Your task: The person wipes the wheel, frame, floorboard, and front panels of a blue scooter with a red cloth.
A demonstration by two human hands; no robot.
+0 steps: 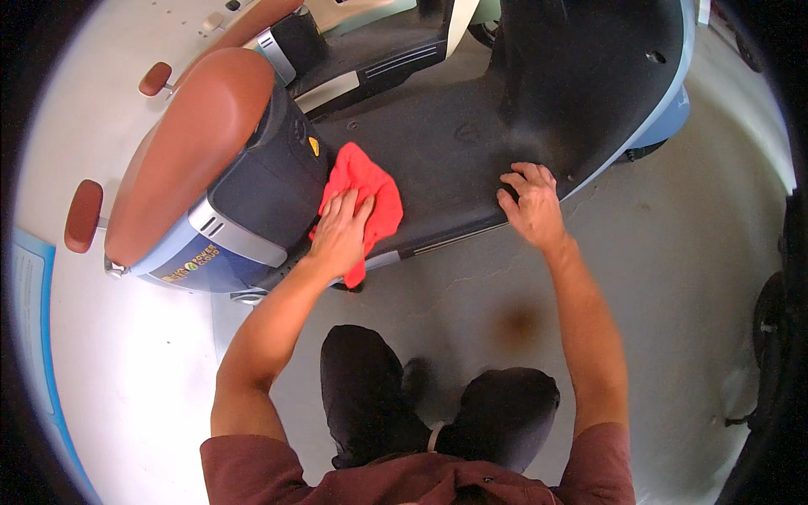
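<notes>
My left hand [341, 227] presses on a red cloth [378, 199], fingers spread over it, where the black footboard [442, 160] meets the dark panel [268, 189] below a scooter's brown seat [189, 139]. The cloth bunches around the hand and hangs over the board's side. My right hand [532, 202] rests near the footboard's outer edge at the right, fingers apart and slightly bent, with nothing seen in them. A silver strip [240, 237] crosses the light blue side body below the seat.
A second scooter [370, 50] stands behind, with a dark floor board. A white wall [135, 345] with a blue-bordered board [34, 337] is at my left. My dark-clad knees [358, 370] are over the grey floor [673, 295]. Dark wheel-like shapes [766, 320] line the far right.
</notes>
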